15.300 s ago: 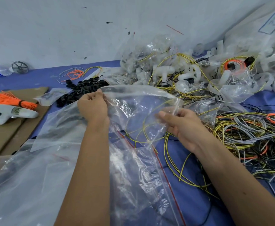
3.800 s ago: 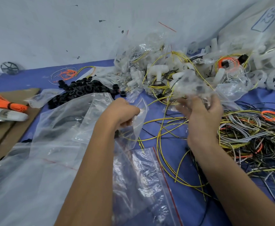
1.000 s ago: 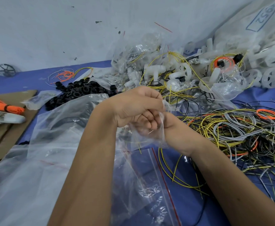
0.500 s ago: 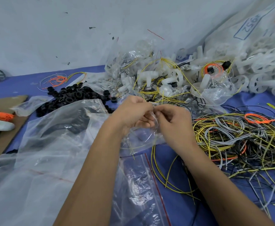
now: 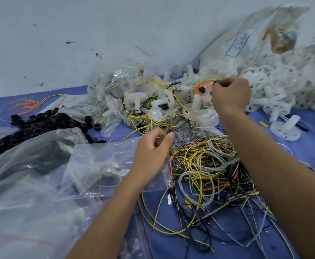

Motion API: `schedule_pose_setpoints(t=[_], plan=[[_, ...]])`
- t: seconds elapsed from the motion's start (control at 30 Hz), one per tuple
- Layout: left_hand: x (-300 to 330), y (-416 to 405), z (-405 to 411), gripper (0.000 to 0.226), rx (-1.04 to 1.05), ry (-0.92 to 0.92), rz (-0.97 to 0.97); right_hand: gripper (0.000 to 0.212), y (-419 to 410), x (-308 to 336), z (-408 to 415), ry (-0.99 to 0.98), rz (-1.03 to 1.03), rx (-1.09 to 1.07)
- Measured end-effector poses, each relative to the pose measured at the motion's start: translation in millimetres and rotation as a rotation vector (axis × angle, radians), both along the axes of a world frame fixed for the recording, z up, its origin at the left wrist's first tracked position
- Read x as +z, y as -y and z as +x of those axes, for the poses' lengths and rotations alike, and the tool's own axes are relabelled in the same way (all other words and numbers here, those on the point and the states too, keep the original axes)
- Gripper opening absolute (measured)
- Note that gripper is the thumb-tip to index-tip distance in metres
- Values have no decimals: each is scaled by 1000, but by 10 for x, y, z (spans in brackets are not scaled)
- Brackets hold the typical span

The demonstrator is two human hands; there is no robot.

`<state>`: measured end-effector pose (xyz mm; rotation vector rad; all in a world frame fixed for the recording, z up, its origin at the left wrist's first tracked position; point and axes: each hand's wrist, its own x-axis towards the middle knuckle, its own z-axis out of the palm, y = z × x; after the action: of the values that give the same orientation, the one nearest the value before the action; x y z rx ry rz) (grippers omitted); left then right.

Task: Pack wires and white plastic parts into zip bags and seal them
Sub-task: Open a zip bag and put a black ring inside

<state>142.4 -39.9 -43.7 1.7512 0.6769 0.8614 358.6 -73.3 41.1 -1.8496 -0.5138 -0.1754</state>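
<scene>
A small clear zip bag point(image 5: 98, 161) with a red seal line lies flat on the blue cloth, thin wires inside it. My left hand point(image 5: 152, 152) hovers over its right corner with fingers loosely curled, nothing plainly gripped. My right hand point(image 5: 230, 96) reaches back into the pile of white plastic parts point(image 5: 276, 85) and pinches a thin black wire beside an orange wire coil point(image 5: 201, 88). A tangle of yellow, grey, black and orange wires point(image 5: 209, 165) lies between my forearms.
Larger clear bags point(image 5: 22, 193) cover the left foreground. A heap of black rings point(image 5: 40, 126) sits at the left. Bagged parts with yellow wires point(image 5: 145, 101) are piled by the wall. A big marked sack point(image 5: 246, 42) stands at the back right.
My hands have parted. The small bag they pinched together now lies on the cloth under my left hand. My right hand has moved up and right into the parts pile.
</scene>
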Motion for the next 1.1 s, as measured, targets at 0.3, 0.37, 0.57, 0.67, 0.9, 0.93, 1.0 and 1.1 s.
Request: schedule_pose_setpoints(t=[0.3, 0.37, 0.57, 0.67, 0.9, 0.93, 1.0, 1.1], plan=[[-168, -16, 36, 36, -50, -127, 49, 73, -169, -198, 689, -462, -9, 118], [-183, -26, 38, 36, -56, -126, 39, 78, -246, -172, 724, -509, -11, 138], [-209, -45, 45, 34, -63, -129, 29, 35, -376, -257, 706, -463, 7, 74], [-213, -56, 44, 34, -68, -128, 30, 23, -300, -353, 656, -404, 81, 81], [-220, -57, 36, 33, -73, -132, 29, 11, -230, -280, 690, -450, 100, 98], [-220, -59, 36, 32, -73, -130, 24, 17, -226, -265, 714, -396, 37, 46], [-217, -58, 33, 31, -75, -127, 14, 22, -202, -233, 735, -335, -48, -24], [-210, -50, 31, 30, -75, -127, 13, 20, -152, -192, 745, -313, -113, -19]])
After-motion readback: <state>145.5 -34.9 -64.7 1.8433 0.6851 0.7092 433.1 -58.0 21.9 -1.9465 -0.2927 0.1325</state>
